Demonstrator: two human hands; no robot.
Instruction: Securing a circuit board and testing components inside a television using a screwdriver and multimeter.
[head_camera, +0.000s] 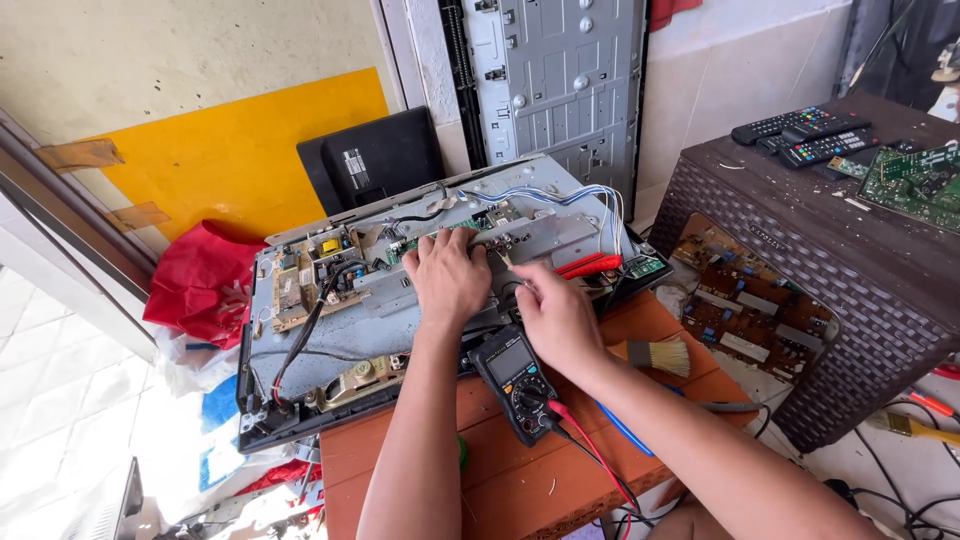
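Note:
An opened flat-screen set (330, 330) lies face down on a low orange wooden table (500, 480), its metal back plate and circuit boards exposed. My left hand (447, 277) rests knuckles-up on the green board near the plate's middle, fingers curled on it. Just to its right, my right hand (556, 315) presses its fingertips onto the same area; I cannot tell whether it holds a probe. A black digital multimeter (516, 380) lies on the table below both hands, with red and black leads (590, 450) running toward me. Red probe handles (590, 265) lie on the plate's right edge.
A paint brush (660, 357) lies on the table right of my hand. A brown wicker stool (820, 250) at right carries remote controls (805, 135) and a green circuit board (915, 180); brown boards (745, 300) lean against it. A red bag (205, 280) sits at left.

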